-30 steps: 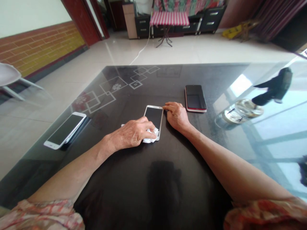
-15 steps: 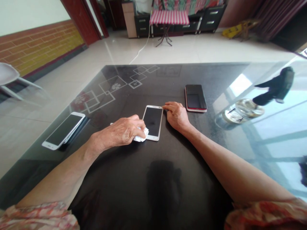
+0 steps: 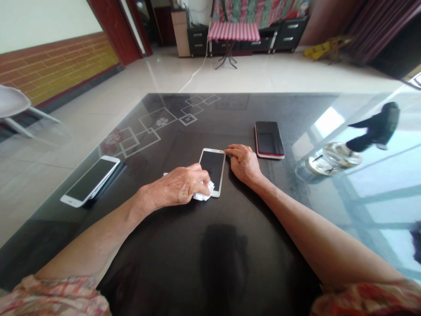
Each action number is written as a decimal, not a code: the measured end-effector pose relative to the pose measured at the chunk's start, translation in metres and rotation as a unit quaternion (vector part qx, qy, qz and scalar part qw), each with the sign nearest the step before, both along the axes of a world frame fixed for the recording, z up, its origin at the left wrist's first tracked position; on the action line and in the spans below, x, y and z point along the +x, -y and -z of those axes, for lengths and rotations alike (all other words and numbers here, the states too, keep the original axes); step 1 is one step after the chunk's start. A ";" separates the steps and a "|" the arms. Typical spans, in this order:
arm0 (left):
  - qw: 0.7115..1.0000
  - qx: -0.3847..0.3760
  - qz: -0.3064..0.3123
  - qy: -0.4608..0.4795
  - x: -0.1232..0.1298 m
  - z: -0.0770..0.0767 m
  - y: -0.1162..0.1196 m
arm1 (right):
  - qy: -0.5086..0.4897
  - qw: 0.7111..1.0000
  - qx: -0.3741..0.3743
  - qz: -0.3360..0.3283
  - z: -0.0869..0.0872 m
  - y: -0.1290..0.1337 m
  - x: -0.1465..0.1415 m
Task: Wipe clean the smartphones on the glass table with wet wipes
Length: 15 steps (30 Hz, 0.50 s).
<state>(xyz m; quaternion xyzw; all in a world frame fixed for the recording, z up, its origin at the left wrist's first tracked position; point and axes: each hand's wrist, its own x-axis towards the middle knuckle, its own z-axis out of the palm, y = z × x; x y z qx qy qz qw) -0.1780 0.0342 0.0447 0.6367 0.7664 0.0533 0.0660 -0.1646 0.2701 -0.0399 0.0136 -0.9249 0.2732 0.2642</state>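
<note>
A white-framed smartphone with a dark screen lies flat on the glossy black table, in the middle of the head view. My left hand is closed around a crumpled white tissue and presses it on the phone's lower left part, covering that edge. At the upper right corner of the phone, my right hand has its fingers bent and pressed together, fingertips against the edge. Just beyond that hand lies a dark phone with a red edge, on top of something pale.
On the left, another white phone rests on a stack. A clear spray bottle with a black trigger head is at the right. Beyond the table are a white chair, a stool with a striped cover and dark cabinets.
My left hand has slid the tissue a little to the right along the lower end of the phone. My right hand stays at the corner. The whole view has shifted slightly.
</note>
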 end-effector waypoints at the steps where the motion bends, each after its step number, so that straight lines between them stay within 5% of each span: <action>1: 1.000 -0.002 -0.006 0.007 -0.002 -0.001 0.003 | -0.001 1.000 0.001 -0.002 0.000 0.000 0.000; 7: 0.999 -0.014 -0.036 0.011 -0.011 -0.007 0.015 | -0.007 1.000 0.004 -0.001 0.000 -0.001 0.000; 15: 0.999 0.044 0.010 0.003 0.000 0.008 -0.009 | -0.008 1.000 0.001 0.003 -0.001 0.000 0.002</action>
